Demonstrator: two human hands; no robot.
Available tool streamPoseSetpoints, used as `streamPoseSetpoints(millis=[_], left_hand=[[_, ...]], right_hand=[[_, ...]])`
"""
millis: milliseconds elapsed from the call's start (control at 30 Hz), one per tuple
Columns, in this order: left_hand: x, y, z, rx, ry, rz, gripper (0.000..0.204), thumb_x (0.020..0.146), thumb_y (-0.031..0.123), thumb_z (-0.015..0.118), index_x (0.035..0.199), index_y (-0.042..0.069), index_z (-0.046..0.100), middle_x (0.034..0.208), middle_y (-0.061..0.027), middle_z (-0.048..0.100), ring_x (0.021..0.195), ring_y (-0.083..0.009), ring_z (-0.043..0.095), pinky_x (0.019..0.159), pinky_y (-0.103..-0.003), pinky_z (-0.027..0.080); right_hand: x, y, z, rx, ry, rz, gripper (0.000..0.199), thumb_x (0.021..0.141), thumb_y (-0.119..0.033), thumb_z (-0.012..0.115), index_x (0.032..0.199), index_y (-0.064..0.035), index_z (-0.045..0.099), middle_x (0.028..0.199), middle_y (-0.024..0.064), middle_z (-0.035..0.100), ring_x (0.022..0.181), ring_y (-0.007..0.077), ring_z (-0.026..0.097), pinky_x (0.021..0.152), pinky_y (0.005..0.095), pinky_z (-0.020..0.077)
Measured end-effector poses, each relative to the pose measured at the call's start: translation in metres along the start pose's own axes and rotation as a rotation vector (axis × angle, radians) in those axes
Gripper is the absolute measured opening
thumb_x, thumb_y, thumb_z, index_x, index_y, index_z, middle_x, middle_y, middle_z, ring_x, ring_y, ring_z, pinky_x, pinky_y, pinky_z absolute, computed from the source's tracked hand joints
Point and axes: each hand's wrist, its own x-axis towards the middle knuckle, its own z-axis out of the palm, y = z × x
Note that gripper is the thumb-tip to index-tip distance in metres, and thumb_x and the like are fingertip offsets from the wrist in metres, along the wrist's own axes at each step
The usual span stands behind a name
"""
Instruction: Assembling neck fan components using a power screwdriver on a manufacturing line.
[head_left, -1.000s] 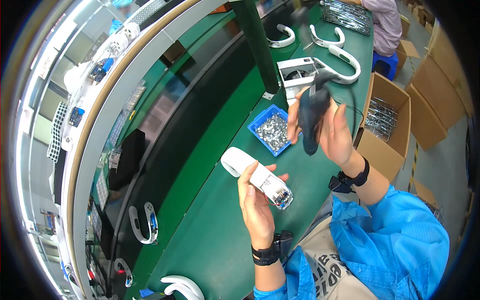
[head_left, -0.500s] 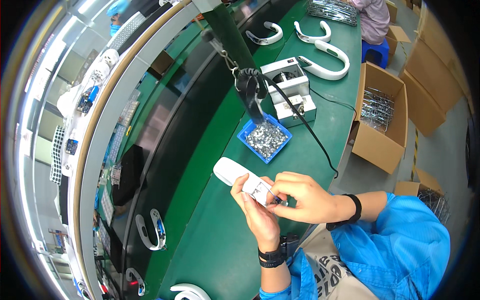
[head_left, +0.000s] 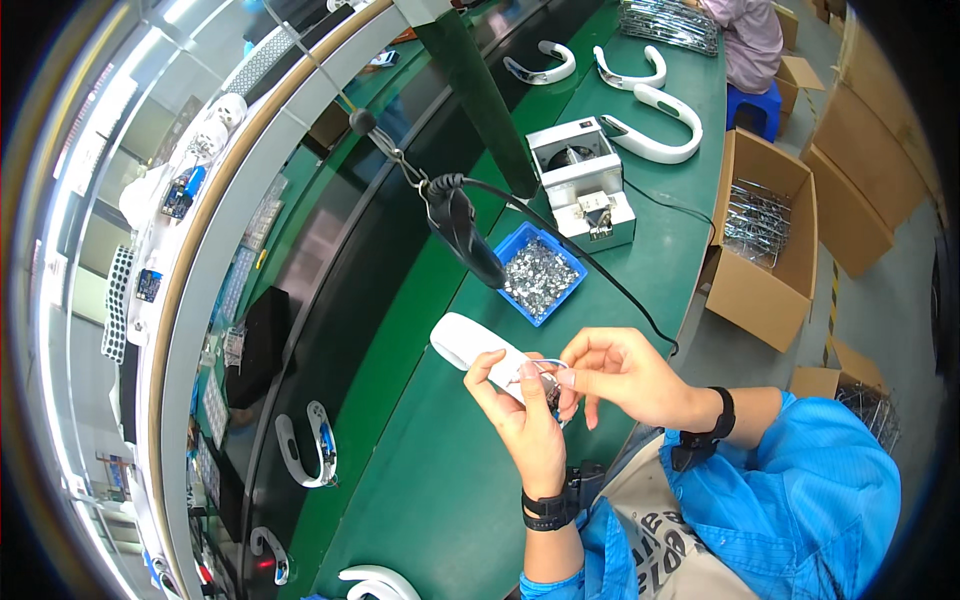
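White plastic piece: a curved white plastic housing [head_left: 478,350] is held above the green bench [head_left: 420,480], near its front edge, one end pointing away from the person.
Left hand: the left hand [head_left: 525,420] is wrapped around the near end of the housing from below, fingers closed on it.
Right hand: the right hand [head_left: 625,375] pinches a thin bent metal wire clip [head_left: 535,368] with its fingertips at the housing's near end.
Slip risk: the clip is small and springy by the look of it; a loose pinch could let it flick off onto the bench or the floor.
Seating risk: pressed in crooked, it may bend or sit wrong.
Overhead tool: the black electric screwdriver hanging on a cable [head_left: 462,230] dangles just beyond the hands, over the blue tray of small silver screws [head_left: 540,275]; a raised hand could knock it swinging.
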Motion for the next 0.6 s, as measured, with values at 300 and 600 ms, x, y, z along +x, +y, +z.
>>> streamPoseSetpoints(millis=[300, 600], left_hand=[[0.0015, 0.0014, -0.0049, -0.209, -0.091, -0.036, 0.034, 0.110, 0.004, 0.054, 0.138, 0.016, 0.040, 0.098, -0.0124, 0.064, 0.093, -0.0207, 0.063, 0.085, -0.035, 0.053], [0.0025, -0.0036, -0.0086, -0.105, -0.111, 0.000, 0.046, 0.104, -0.008, 0.055, 0.138, 0.018, 0.039, 0.103, -0.0117, 0.066, 0.096, -0.0171, 0.063, 0.086, -0.032, 0.052]], right_hand=[[-0.0054, 0.0057, 0.0092, -0.817, 0.024, -0.568, 0.006, 0.093, -0.005, 0.079, 0.095, -0.0010, 0.074, 0.076, 0.0112, 0.069, 0.063, 0.0212, 0.068, 0.057, 0.0334, 0.0518], [-0.0023, 0.0060, 0.0052, -0.993, 0.087, -0.661, 0.014, 0.087, 0.000, 0.079, 0.100, -0.0011, 0.073, 0.084, 0.0125, 0.071, 0.072, 0.0296, 0.069, 0.063, 0.0395, 0.0534]])
